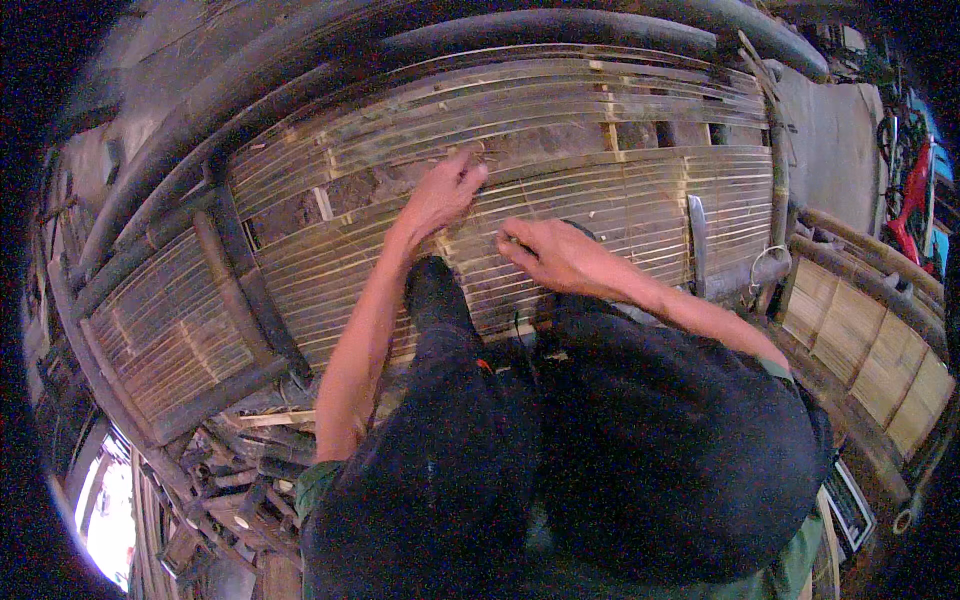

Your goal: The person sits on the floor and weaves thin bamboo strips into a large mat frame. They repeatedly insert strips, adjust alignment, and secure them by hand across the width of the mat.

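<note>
A bamboo slat platform point(600, 185) stretches under both hands, its thin strips running from left to right. My left hand point(447, 192) is over the long gap between the slat sections, fingers drawn together. Near those fingertips shows a thin pale strand, too fine to make out clearly. Closer to me, my right hand point(548, 250) is above the slats with thumb and fingers pinched; whatever is between them is hidden. A knife-like flat blade point(697, 245) lies across the slats to the right of my right hand.
My knees in dark trousers point(680, 430) fill the near middle. Thick bamboo poles point(560, 35) border the far side. A smaller slatted bamboo panel point(170, 325) stands at left, another bamboo seat point(850, 335) at right. Cut bamboo pieces point(235, 490) lie piled at lower left.
</note>
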A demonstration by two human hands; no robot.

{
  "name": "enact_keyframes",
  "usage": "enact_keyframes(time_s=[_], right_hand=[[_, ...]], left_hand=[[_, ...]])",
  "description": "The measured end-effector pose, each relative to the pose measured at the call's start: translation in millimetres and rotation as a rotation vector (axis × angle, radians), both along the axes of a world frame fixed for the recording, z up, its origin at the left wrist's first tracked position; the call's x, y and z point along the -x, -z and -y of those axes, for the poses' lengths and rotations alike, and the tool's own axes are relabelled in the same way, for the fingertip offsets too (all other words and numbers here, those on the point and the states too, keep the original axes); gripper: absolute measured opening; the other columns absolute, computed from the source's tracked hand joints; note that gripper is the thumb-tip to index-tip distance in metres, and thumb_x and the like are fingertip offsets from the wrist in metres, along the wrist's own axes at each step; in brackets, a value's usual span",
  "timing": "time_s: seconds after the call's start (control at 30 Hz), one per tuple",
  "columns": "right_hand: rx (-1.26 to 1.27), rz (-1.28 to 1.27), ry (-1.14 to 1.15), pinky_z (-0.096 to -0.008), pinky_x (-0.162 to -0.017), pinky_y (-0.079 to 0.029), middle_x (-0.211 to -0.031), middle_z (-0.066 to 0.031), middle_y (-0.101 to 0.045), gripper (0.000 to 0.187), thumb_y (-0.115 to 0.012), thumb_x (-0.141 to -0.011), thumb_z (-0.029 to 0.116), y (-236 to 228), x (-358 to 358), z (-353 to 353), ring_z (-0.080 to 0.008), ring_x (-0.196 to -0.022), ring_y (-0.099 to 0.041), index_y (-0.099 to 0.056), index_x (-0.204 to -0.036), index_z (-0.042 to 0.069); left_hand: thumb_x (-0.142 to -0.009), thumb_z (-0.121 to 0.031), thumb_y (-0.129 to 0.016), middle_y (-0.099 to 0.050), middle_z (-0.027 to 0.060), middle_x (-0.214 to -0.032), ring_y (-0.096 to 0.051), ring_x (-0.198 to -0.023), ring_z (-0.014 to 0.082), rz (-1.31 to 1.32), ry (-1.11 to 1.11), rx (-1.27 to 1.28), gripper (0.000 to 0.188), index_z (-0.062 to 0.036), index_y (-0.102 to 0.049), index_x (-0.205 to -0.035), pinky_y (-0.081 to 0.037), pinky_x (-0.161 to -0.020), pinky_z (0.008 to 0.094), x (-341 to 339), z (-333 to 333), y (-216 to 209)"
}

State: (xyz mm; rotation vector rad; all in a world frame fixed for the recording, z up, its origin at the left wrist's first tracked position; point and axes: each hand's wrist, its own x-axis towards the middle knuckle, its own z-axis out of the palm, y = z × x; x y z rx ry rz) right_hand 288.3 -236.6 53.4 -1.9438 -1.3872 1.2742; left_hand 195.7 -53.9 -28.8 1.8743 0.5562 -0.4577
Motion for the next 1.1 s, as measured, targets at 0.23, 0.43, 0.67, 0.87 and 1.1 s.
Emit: enact_keyframes(time_s=[0.23,0.43,0.67,0.87,1.1], right_hand=[[-0.118,0.214,-0.016,-0.0403,-0.067,-0.049,-0.083,-0.0201,-0.062,0.028,-0.053,-0.086,0.014,-179,-68,-27,-0.0350,-0.079,-0.062,-0.053,-0.114,0.006],[-0.461,0.622,0.185,-0.0362,-0.065,-0.046,-0.084,-0.0103,-0.061,0.026,-0.045,-0.091,0.012,-144,-121,-60,-0.0250,-0.075,-0.060,-0.053,-0.115,0.008],[0.065,0.504,0.156,-0.0501,-0.065,-0.050,-0.075,-0.0241,-0.062,0.024,-0.059,-0.080,0.024,83,-26,-64,-0.0408,-0.073,-0.062,-0.063,-0.088,0.002],[0.059,0.341,0.301,-0.0485,-0.069,-0.049,-0.076,-0.0282,-0.060,0.031,-0.060,-0.079,0.027,117,6,-92,-0.0443,-0.075,-0.060,-0.064,-0.081,-0.004],[0.218,-0.417,0.484,-0.0365,-0.046,-0.043,-0.059,-0.0092,-0.056,0.040,-0.037,-0.096,0.039,148,14,-83,-0.0196,-0.050,-0.053,-0.056,-0.088,0.005]], left_hand=[[-0.082,-0.025,-0.059,-0.056,0.0148,-0.115,-0.054,-0.103,0.0335,0.579,0.138,-0.602,0.026,-0.0062,-0.065,-0.099,-0.044,-0.087,0.0393,46,15,-15],[-0.089,-0.032,-0.051,-0.065,0.0146,-0.081,-0.062,-0.075,0.0305,0.321,-0.646,-0.161,0.032,-0.0045,-0.068,-0.089,-0.047,-0.070,0.0373,41,13,7],[-0.090,-0.033,-0.044,-0.064,0.0232,-0.084,-0.062,-0.080,0.0391,-0.007,-0.442,-0.284,0.039,-0.0023,-0.069,-0.087,-0.047,-0.073,0.0445,30,-11,29],[-0.089,-0.030,-0.043,-0.061,0.0265,-0.097,-0.057,-0.093,0.0425,-0.088,-0.411,-0.216,0.037,-0.0004,-0.063,-0.100,-0.045,-0.084,0.0478,24,-7,28],[-0.090,-0.027,-0.038,-0.060,0.0259,-0.100,-0.058,-0.093,0.0415,-0.078,-0.176,-0.131,0.036,-0.0009,-0.062,-0.098,-0.045,-0.081,0.0464,14,-11,63]])
